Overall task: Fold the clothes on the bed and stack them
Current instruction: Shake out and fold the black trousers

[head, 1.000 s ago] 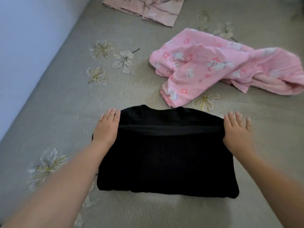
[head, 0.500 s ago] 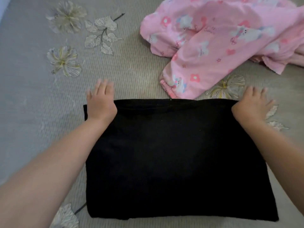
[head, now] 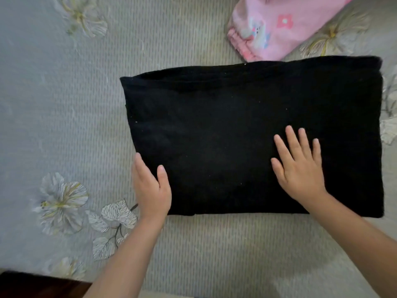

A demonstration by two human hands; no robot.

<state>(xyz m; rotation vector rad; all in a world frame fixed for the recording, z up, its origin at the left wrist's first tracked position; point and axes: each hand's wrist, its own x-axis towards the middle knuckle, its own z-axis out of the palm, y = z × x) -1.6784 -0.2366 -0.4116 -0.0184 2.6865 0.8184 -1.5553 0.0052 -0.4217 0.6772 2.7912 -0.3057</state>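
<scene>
The left hand (head: 151,190) held the near left corner of a folded black garment (head: 247,134), its thumb lying on top of the cloth and its fingers running along the left edge; whether those fingers reached underneath could not be told. The right hand (head: 299,166) lay flat on the garment's near right part, palm down, fingers straight and slightly spread, gripping nothing. Both bare forearms reached in from the bottom of the view. The black garment was folded into a wide rectangle and lay on the bed (head: 64,115), which was covered in a grey ribbed spread printed with pale flowers and leaves. A dark strip showed at the bottom left corner, beyond the bed's near edge. Past the garment's far edge, just touching it, lay a pink garment (head: 277,26) with a small flower and animal print, its gathered cuff pointing toward the black cloth.
</scene>
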